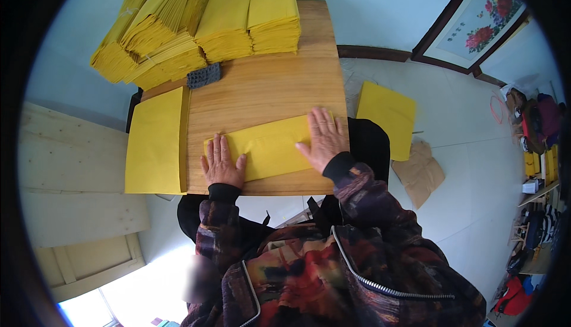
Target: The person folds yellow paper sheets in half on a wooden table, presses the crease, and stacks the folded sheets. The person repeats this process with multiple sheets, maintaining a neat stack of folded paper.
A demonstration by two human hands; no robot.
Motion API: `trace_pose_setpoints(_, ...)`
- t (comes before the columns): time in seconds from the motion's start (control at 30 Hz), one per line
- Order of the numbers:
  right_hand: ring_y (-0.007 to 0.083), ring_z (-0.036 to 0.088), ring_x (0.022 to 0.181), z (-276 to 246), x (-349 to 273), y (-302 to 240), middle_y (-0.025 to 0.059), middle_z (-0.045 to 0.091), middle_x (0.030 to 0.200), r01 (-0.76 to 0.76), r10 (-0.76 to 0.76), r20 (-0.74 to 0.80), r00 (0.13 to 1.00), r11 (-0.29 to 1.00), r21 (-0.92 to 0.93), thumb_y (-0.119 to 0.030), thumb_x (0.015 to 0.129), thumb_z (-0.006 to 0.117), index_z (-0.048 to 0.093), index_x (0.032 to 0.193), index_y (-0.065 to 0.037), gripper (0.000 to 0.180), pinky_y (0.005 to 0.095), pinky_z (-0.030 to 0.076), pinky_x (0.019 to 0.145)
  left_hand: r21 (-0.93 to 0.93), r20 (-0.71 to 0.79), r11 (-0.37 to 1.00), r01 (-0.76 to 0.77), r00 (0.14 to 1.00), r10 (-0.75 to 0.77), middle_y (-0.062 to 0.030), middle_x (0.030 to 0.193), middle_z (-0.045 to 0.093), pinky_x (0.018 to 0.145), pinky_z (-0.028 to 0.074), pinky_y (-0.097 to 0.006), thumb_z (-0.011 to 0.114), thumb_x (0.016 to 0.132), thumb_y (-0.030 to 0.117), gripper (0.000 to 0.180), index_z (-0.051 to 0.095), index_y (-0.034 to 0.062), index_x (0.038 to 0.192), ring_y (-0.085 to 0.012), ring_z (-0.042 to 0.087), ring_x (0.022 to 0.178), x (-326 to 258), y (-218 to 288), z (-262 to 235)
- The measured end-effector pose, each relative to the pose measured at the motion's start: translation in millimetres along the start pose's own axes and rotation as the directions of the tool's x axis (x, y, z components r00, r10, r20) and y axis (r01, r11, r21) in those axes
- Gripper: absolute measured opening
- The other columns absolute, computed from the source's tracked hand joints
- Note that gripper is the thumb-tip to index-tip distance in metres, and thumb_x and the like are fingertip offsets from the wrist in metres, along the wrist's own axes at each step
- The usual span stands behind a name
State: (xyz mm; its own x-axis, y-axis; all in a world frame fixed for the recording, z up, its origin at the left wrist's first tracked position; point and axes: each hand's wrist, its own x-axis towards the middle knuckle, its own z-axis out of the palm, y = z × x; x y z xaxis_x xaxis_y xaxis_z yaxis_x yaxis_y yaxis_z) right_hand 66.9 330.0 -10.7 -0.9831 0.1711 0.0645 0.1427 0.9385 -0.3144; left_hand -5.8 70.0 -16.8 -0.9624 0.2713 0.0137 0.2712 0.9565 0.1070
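Note:
A folded yellow paper piece (270, 145), long and narrow, lies flat near the front edge of the wooden table. On its left end rests my left hand (222, 162), pressed flat with the fingers pointing away from me. My right hand (323, 140) lies flat over the right end, fingers stretched and thumb apart. Neither hand grips anything. To the left of my left hand, a larger yellow sheet stack (154, 145) sits at the table's left edge and reaches beyond it.
Tall stacks of folded yellow paper (247, 15) stand at the back of the wooden table (267, 89), beside tied bundles (163, 18). A dark grey textured block (204, 76) lies before them. Yellow sheets (386, 116) and brown paper (419, 172) are on the right.

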Motion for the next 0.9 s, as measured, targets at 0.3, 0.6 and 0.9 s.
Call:
trace_pose_setpoints(0.3, 0.0299, 0.019, 0.141, -26, -5, 12, 0.0144, 0.025, 0.151, -0.016, 0.017, -0.034, 0.999, 0.999, 0.042, -0.040, 0.089, 0.053, 0.033, 0.141, 0.000, 0.068, 0.0509, 0.015, 0.112, 0.012, 0.016, 1.000, 0.026, 1.000, -0.026, -0.0025, 0.155, 0.019, 0.113, 0.013, -0.051, 0.049, 0.088, 0.048, 0.074, 0.023, 0.0126, 0.148, -0.0238, 0.015, 0.143, 0, 3, -4)
trace_pose_setpoints(0.6, 0.0272, 0.016, 0.143, 30, 10, -103, 0.0130, 0.025, 0.152, 0.315, -0.324, 0.098, 0.941, 0.944, 0.098, -0.040, 0.090, 0.047, 0.033, 0.142, -0.002, 0.066, 0.0500, 0.011, 0.114, 0.023, 0.021, 1.000, 0.014, 1.000, -0.015, -0.0047, 0.155, 0.020, 0.113, 0.013, -0.051, 0.050, 0.088, 0.048, 0.074, 0.023, 0.0131, 0.147, -0.0247, 0.016, 0.143, 3, 3, -3)
trace_pose_setpoints(0.9, 0.0277, 0.017, 0.142, -10, -1, 24, 0.0125, 0.022, 0.152, 0.014, -0.014, -0.003, 1.000, 0.998, -0.058, -0.044, 0.085, 0.056, 0.026, 0.144, -0.002, 0.078, 0.0480, 0.013, 0.114, -0.028, -0.029, 1.000, 0.002, 1.000, -0.003, -0.0035, 0.154, 0.022, 0.113, 0.011, -0.051, 0.049, 0.086, 0.052, 0.074, 0.029, 0.0127, 0.146, -0.0235, 0.018, 0.143, 0, -2, 3)
